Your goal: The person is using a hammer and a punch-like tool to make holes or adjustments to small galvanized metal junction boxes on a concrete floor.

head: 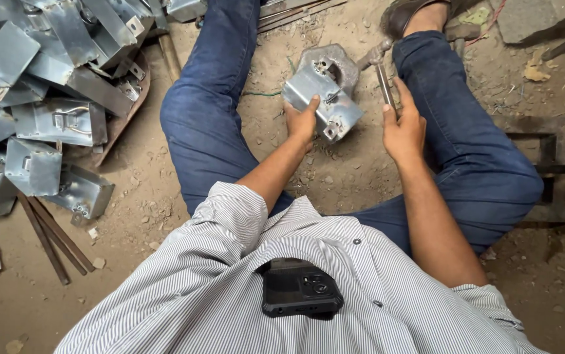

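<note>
**Sheet-metal box held over a block on a workshop floor**

Bare dirt floor, dusty and scattered with small stones and scraps, fills the view from above. A person sits on it with legs spread, wearing blue jeans and a striped shirt with a dark phone in the chest pocket.

Between the knees, the left hand is closed around the near edge of a small box of folded sheet metal, thumb on top, holding it tilted. The box rests against a grey metal block lying on the floor just behind it.

The right hand is wrapped around the thin handle of a hammer, whose head sits close to the block's right side, above the box.

The box looks light and stiff, thin enough to dent or flex under a blow. Its cut edges and folded corners are likely sharp, and the shiny plating may be slippery, so a grip across a flat side, away from the open corners, seems safest.

To the left lies a heap of similar metal boxes, some with handles, piled beside thin metal rods. A dark metal frame stands on the right.
</note>
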